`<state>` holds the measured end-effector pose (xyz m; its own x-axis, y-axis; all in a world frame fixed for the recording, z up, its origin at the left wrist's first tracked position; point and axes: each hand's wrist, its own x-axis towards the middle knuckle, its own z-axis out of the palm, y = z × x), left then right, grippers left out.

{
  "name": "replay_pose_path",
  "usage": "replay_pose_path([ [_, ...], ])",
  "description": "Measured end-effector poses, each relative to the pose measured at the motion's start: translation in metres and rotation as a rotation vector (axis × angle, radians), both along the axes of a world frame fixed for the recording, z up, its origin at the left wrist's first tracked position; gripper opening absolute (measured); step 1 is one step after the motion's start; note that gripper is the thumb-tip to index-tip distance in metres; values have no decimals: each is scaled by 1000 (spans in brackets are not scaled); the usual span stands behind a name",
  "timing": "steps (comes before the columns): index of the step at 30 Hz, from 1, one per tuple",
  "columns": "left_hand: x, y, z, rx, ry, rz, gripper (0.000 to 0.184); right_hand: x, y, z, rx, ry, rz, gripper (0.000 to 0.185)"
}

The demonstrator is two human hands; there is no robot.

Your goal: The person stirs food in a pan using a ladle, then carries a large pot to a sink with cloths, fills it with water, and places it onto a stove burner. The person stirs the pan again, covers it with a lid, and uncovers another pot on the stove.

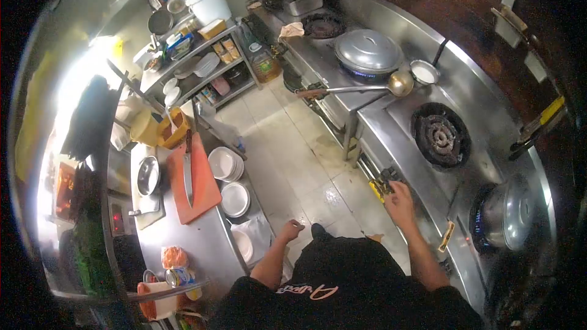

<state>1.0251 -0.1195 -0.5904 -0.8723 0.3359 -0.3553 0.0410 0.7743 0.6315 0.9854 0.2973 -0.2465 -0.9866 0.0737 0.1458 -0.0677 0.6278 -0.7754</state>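
My right hand [400, 203] is at the front edge of the steel stove [382, 137], beside a black control knob [387, 175] and a yellow label [375, 191]. Its fingers are bent together; whether they grip a knob is hidden. Over the tiled floor, my left hand [292, 230] hangs in front of my body with its fingers curled and nothing visible in them. On the stove, a covered pan [369, 51] sits over a blue flame. A long-handled ladle [400, 83] lies across the stove, its handle reaching past the front edge.
To the left, a steel table [205, 238] carries an orange cutting board [194, 186] with a knife [188, 174]. White bowls [225, 164] are stacked below it. A large lidded pot [516, 214] stands on the near burner, past a bare burner [439, 135]. Shelves [211, 73] stand beyond.
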Motion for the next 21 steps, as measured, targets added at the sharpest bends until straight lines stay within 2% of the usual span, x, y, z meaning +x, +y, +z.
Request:
replay_pose_path([
  [1,-5,5,74,139,-392,469,41,-17,-18,0,3,11,56,44],
  [3,-6,-36,72,215,-200,338,39,-42,-53,1,15,-18,144,44],
  [5,-15,-51,90,250,-192,376,40,-61,-89,-3,-73,-104,211,44],
  [6,-23,-51,131,241,-274,494,40,-70,-105,-8,-170,-152,251,43],
  [7,-31,-52,159,230,-357,614,41,-77,-121,-5,-158,-170,304,43],
  [10,-49,-63,172,394,-272,756,34,-94,-147,-6,-53,-201,443,42],
  [11,-58,-67,179,327,-190,518,34,-102,-152,-16,26,-188,494,42],
  [12,-61,-71,172,332,-125,482,34,-112,-165,-24,97,-171,576,42],
  [13,-68,-70,154,301,-115,490,36,-119,-173,-15,9,-315,596,43],
  [14,-74,-68,137,271,-105,498,38,-126,-177,-27,-5,-350,564,43],
  [15,-79,-65,133,175,100,364,42,-134,-180,-24,16,-308,585,43],
  [16,-92,-53,157,285,-210,605,46,-143,-183,-22,11,-346,590,43],
  [17,-101,-44,213,252,-256,655,46,-153,-186,-25,8,-383,582,43],
  [19,-117,-49,242,206,-201,646,45,-179,-195,-30,72,-398,616,43],
  [20,-125,-51,245,180,-176,630,45,-193,-197,-34,103,-402,622,43],
  [21,-134,-57,227,173,-159,641,48,-211,-196,-44,120,-368,674,40],
])
